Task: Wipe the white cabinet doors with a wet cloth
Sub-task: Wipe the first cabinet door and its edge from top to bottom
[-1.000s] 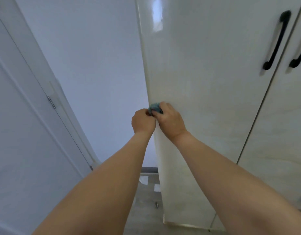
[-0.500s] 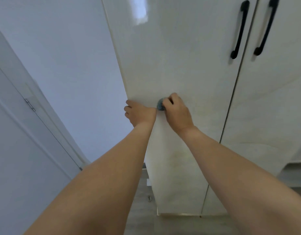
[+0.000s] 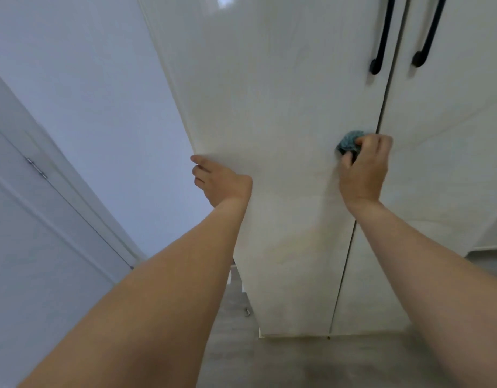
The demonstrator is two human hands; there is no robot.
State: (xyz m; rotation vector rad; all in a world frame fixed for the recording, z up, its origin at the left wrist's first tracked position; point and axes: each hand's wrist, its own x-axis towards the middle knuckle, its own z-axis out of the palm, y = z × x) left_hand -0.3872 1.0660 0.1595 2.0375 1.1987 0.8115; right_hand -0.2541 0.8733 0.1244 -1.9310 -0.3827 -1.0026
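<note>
1. Head view shows the right hand point(image 3: 363, 166) clenched around a bunched teal cloth point(image 3: 349, 143), pressing it against the left cabinet door point(image 3: 283, 107) just beside the dark seam where it meets the right cabinet door point(image 3: 449, 135).
2. A second ago both hands met at the left edge of this door, with the cloth pinched between them; half a second ago the right hand alone had it, a little further in.
3. Now the cloth has travelled right across the whole width of the panel, so one horizontal stroke at this height looks complete.
4. The left hand point(image 3: 220, 179) has stayed at the left edge, fingers loosely spread and curling round the edge, grasping nothing but the door itself; it seems to steady the panel.
5. Two black handles point(image 3: 381, 37) hang well above the cloth, untouched at this moment.
6. Faint yellowish marks show lower on the left door, toward the floor point(image 3: 269, 365), so that area probably needs passes yet.
7. My judgement: the stroke either reverses leftward or crosses the seam onto the right door, which shows no sign of wiping.
</note>
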